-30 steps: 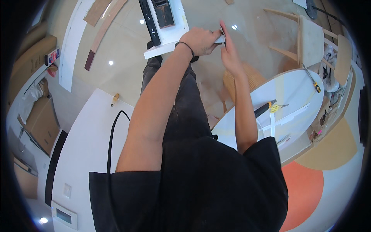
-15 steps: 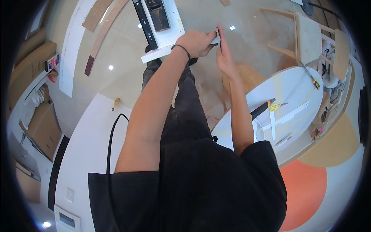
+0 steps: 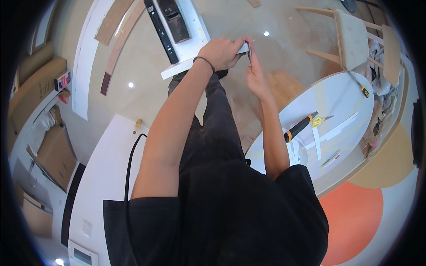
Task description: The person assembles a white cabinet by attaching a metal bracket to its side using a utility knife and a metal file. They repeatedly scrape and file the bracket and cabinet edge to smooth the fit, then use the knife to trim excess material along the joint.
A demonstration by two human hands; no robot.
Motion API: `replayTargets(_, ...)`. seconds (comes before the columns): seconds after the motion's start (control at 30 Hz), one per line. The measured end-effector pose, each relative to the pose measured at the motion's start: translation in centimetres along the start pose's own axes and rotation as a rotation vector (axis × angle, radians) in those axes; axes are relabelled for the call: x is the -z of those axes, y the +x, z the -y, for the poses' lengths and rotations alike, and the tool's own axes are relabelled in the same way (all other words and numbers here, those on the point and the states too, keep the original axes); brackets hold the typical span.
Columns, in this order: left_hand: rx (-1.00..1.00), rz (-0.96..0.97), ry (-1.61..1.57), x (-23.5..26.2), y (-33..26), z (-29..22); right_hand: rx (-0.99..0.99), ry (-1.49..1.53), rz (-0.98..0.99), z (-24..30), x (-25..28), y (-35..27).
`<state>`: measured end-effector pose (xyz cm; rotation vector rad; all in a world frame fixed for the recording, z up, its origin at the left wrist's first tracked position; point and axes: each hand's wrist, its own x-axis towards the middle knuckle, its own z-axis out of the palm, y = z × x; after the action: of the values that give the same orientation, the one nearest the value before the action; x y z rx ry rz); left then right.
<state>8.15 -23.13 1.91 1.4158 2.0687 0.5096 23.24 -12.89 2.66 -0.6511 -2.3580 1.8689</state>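
My left hand (image 3: 222,52), a dark band at its wrist, is closed around a narrow white piece (image 3: 242,48) whose end sticks out past the fingers. Facing it, my right hand (image 3: 256,77) holds a thin dark piece (image 3: 249,56) against that end. The fingers hide most of both pieces, and I cannot make out what the dark one is. Just beyond my left hand lies a white board (image 3: 195,22) with a black metal rail (image 3: 162,33) along it. On the board rests a dark wooden block with a slot (image 3: 175,24), shaped like a hand plane.
To the right stands a white oval table (image 3: 341,102) bearing a black-and-orange tool (image 3: 301,127), yellow scissors (image 3: 317,122) and a yellow-and-black-handled screwdriver (image 3: 357,85). A pale chair (image 3: 353,37) is behind it. Wooden strips (image 3: 124,42) lie at the far left, cardboard boxes (image 3: 51,150) nearer.
My right hand's fingers have gone from upright to more bent, and it sits slightly lower. The dark piece shows more at the white end. The whole view has shifted slightly.
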Motion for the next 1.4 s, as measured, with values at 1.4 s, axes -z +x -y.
replayTargets(1.4,0.007,-0.322,-0.124,0.4,-1.1,-1.7,-0.120,-0.046,-0.206,2.2,-1.2,1.0)
